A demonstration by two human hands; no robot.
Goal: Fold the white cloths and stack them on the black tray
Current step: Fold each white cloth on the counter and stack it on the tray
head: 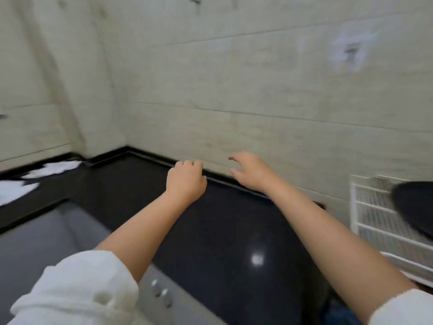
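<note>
The white cloths (50,168) lie crumpled on the black counter (234,226) at the far left, close under the wall (234,90). They are smeared by blur and partly cut off by the left edge, so how many there are, and whether any is folded, cannot be told. One patch sits nearer the corner of the wall; another, lower one runs out of view at the left.

Both hands are well apart from the cloths, off to the right of them and raised over the back edge of the counter. The left hand (186,178) has its fingers loosely curled under and holds nothing. The right hand (251,171) is just beside it, fingers spread and bent a little, thumb apart, also holding nothing. Both forearms are bare, with white sleeves (77,289) pushed up near the bottom of the view.

At the right edge a white wire rack (375,216) stands on the counter, with a dark rounded object (414,207) on it, blurred and cropped; what it is cannot be told. A grey recessed surface (46,242) with two small knobs (161,289) lies at lower left.
</note>
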